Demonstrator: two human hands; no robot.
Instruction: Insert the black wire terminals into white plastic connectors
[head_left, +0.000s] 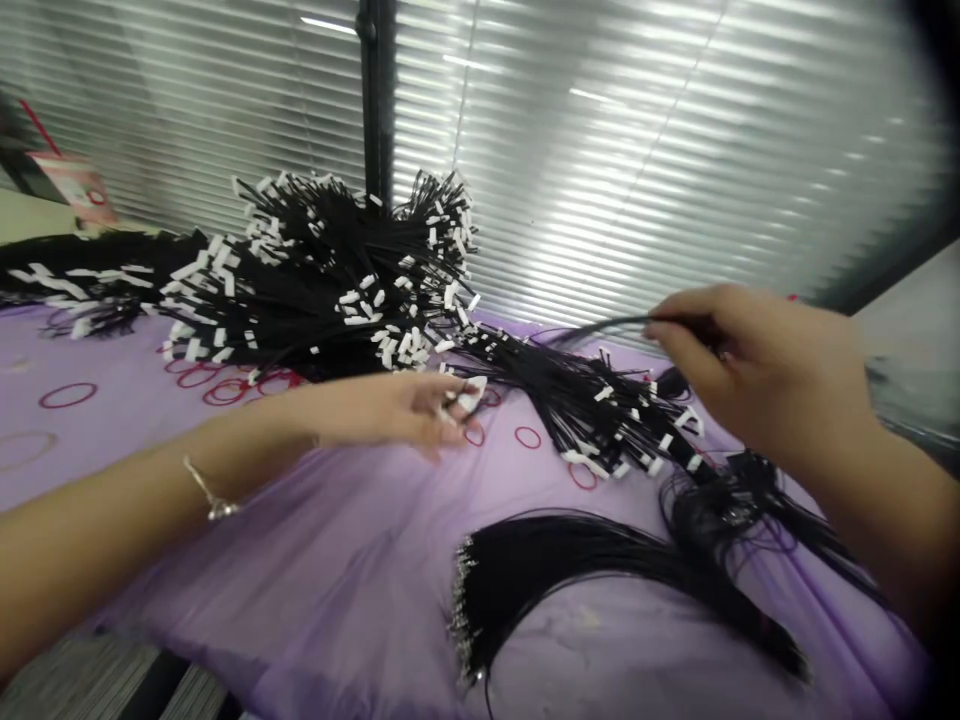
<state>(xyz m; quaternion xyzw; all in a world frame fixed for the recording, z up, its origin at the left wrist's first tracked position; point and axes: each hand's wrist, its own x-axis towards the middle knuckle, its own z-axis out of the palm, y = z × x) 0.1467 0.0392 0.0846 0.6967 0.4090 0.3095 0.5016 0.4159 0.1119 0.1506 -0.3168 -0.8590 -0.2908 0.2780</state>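
My left hand (412, 410), palm turned toward the pile, has its fingers closed on a white connector (471, 396) with a bit of black wire. Farther right, my right hand (757, 350) pinches a thin black cable (600, 326) that runs left above the table; whether it joins the connector I cannot tell. Beneath it lies a bundle of black cables with white ends (555, 385). Nearer to me, a fanned bundle of black wires with bare metal tips (540, 560) curves across the purple cover (360, 580). Both hands are slightly blurred.
A large heap of black cables with white connectors (315, 270) fills the back left. Red rubber bands (528, 437) are scattered about. Coiled black cables (727, 510) lie at the right. A cup with a red straw (82, 190) stands far left, before window blinds (585, 150).
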